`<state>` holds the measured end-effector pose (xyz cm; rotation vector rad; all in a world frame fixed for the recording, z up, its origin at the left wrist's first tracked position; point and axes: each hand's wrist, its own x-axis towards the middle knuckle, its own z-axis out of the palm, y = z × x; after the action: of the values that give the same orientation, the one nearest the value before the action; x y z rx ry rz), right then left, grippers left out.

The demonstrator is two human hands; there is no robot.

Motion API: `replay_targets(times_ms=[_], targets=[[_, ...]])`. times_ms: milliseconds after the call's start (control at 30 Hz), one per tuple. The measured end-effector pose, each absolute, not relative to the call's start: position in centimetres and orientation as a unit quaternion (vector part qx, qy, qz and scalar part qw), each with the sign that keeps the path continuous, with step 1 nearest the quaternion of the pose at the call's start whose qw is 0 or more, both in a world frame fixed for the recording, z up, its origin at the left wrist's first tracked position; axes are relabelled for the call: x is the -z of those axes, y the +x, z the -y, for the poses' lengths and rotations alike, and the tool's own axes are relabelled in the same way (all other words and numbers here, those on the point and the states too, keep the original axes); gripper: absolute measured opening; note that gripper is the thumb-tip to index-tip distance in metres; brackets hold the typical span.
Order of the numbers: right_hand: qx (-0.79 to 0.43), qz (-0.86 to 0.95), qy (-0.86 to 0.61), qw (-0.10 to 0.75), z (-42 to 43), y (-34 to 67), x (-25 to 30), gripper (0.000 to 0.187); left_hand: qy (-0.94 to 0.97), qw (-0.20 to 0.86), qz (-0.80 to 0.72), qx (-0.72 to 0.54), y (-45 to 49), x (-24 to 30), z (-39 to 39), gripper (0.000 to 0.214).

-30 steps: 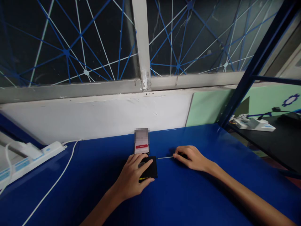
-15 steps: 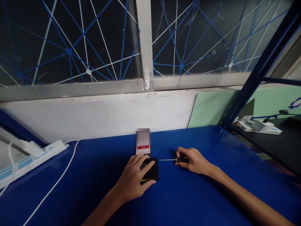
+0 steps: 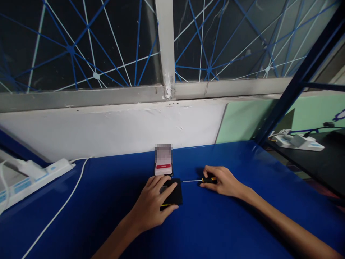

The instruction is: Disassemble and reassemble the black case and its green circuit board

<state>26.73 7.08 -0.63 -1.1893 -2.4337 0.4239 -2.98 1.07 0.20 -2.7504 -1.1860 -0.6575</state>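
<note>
My left hand (image 3: 152,205) lies over a flat black device (image 3: 174,196) with a thin yellow strip on its near edge, fingers curled on its top and thumb against the side. My right hand (image 3: 223,181) is closed on the black and yellow handle of a thin screwdriver (image 3: 198,180) that lies flat on the blue table (image 3: 107,216), its metal shaft pointing left toward the device. A phone (image 3: 163,162) stands upright just behind the device, its screen lit with a red bar.
A white power strip (image 3: 32,176) with a white cable (image 3: 61,208) lies at the table's left edge. A white wall and a window with blue and white lines rise behind. A dark blue post (image 3: 293,79) and a black shelf with white devices (image 3: 296,141) stand at the right.
My right hand has closed round the screwdriver handle, which now shows its yellow band. My left hand stays on the black device.
</note>
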Motion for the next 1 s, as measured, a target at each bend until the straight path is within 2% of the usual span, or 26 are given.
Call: replay_targets(times_ms=[133, 500, 667, 1000], targets=[[-0.148, 0.866, -0.439, 0.188, -6.6, 26.38, 0.53, 0.023, -0.897, 0.039, 0.385, 0.215, -2.99, -0.21, -1.08, 0.049], [-0.101, 0.89, -0.397, 0.199, -6.75, 26.93, 0.64, 0.029, -0.896, 0.039, 0.387, 0.213, -2.89, -0.38, -0.98, 0.049], [-0.12, 0.877, -0.426, 0.188, -6.42, 26.56, 0.95, 0.017, -0.897, 0.038, 0.384, 0.214, -2.89, -0.36, -1.01, 0.048], [-0.107, 0.891, -0.397, 0.191, -6.42, 26.74, 0.32, 0.03, -0.899, 0.041, 0.387, 0.202, -2.9, -0.37, -1.04, 0.049]])
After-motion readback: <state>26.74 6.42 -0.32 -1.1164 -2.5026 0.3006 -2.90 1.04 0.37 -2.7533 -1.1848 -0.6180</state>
